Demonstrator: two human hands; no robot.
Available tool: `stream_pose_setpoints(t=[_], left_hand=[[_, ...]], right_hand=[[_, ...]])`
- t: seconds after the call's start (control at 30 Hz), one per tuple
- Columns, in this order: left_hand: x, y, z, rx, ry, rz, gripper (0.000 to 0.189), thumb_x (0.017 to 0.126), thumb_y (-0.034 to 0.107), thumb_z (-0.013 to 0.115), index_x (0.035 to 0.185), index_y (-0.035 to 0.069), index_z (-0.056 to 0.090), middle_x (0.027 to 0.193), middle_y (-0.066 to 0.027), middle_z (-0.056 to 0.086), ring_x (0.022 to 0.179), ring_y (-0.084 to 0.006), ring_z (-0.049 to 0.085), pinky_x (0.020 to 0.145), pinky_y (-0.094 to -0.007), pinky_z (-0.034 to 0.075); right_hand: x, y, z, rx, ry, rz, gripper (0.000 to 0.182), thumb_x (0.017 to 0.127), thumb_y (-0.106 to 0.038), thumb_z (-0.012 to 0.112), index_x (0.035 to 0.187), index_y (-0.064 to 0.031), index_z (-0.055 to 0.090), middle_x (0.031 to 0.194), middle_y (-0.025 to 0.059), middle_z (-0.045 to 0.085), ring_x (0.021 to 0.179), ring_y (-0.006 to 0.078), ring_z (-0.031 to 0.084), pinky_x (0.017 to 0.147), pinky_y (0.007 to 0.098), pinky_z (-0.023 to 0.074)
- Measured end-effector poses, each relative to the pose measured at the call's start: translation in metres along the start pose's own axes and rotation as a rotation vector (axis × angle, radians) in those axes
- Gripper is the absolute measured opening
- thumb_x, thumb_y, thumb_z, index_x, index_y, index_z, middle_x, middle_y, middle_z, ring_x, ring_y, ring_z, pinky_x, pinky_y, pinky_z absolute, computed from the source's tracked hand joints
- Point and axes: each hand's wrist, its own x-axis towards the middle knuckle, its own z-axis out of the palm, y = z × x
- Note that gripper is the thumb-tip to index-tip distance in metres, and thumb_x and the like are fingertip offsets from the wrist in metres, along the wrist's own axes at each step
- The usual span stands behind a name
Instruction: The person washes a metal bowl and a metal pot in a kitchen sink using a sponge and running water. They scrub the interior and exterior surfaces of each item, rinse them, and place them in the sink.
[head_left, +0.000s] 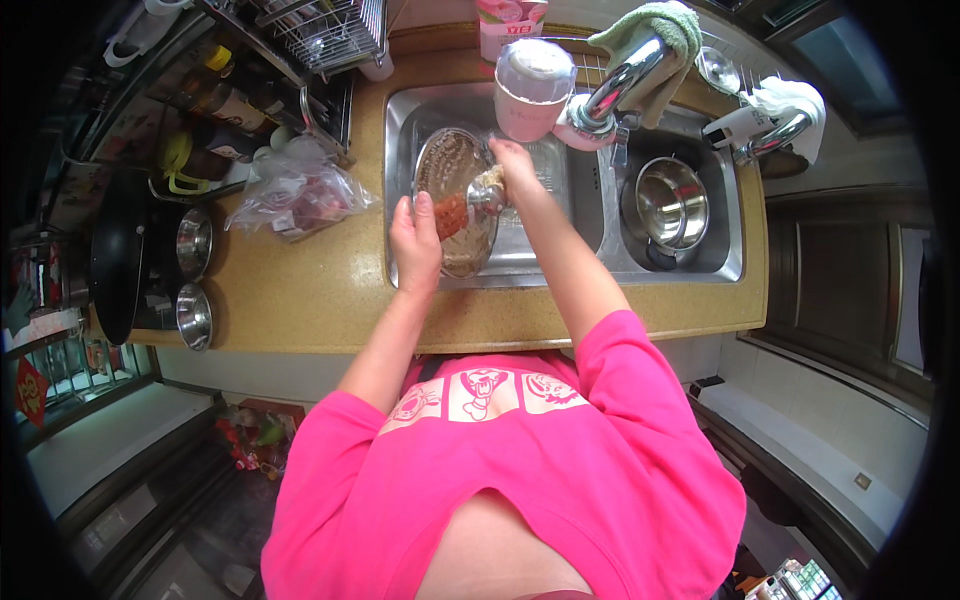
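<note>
Tilted over the left basin of the stainless-steel sink is a round, see-through glass lid, wet and streaked with what look like suds. My left hand grips its near left rim, thumb and fingers pointing away from me. An orange-red patch shows on the glass by those fingers; I cannot tell what it is. Over the lid's right side is my right hand, curled around a pale crumpled scrubber. A shiny rounded part, perhaps the lid's knob, sits just below the scrubber.
A chrome faucet with a white filter housing and green cloth overhangs the basins. The right basin holds a steel pot. Leftward on the counter are a plastic bag, steel bowls and a black wok.
</note>
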Motion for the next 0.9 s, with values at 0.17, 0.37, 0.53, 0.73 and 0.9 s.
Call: stream_pose_setpoints(t=[0.17,0.37,0.53,0.73,0.9], left_hand=[[0.034,-0.012,0.008,-0.307,0.176,-0.157,0.023,0.092,0.025,0.043,0.088,0.003,0.049,0.082,-0.0025,0.054,0.074,-0.0087,0.051,0.067,-0.0252,0.044],[0.057,-0.053,0.021,-0.26,0.218,-0.147,0.021,0.091,0.024,0.046,0.089,0.003,0.05,0.083,-0.0033,0.056,0.073,-0.0096,0.053,0.065,-0.0254,0.045],[0.071,-0.037,0.013,-0.128,-0.233,-0.382,0.015,0.088,0.018,0.053,0.088,0.005,0.046,0.08,-0.0041,0.057,0.067,-0.009,0.056,0.06,-0.0232,0.048],[0.086,-0.067,0.024,0.208,-0.696,-0.381,0.022,0.084,0.018,0.057,0.077,0.008,0.04,0.079,-0.009,0.062,0.069,-0.0164,0.063,0.057,-0.029,0.053],[0.088,-0.105,0.053,0.263,-0.916,-0.723,0.018,0.085,0.02,0.056,0.084,0.006,0.046,0.076,-0.0109,0.063,0.063,-0.0175,0.063,0.053,-0.0298,0.053]], right_hand=[[-0.024,0.028,-0.01,0.111,0.098,0.059,0.032,0.079,-0.018,0.062,0.104,-0.0006,0.053,0.093,0.0107,0.057,0.084,0.018,0.054,0.072,0.0308,0.0444],[-0.069,0.047,0.007,-0.313,0.25,-0.246,0.034,0.073,-0.022,0.064,0.101,-0.0048,0.055,0.106,0.0171,0.049,0.103,0.0301,0.046,0.089,0.037,0.0359],[-0.046,0.049,-0.059,-0.259,0.215,-0.088,0.028,0.07,-0.015,0.06,0.094,-0.002,0.059,0.089,0.0135,0.061,0.083,0.021,0.057,0.076,0.031,0.0438],[-0.047,0.016,-0.12,-0.599,0.187,-0.161,0.033,0.071,-0.019,0.06,0.099,-0.0019,0.059,0.092,0.0132,0.061,0.086,0.0219,0.057,0.077,0.0306,0.0435],[-0.052,0.002,-0.139,-0.782,0.184,-0.265,0.034,0.069,-0.024,0.061,0.097,-0.0042,0.06,0.095,0.018,0.06,0.093,0.0306,0.056,0.082,0.0357,0.0424]])
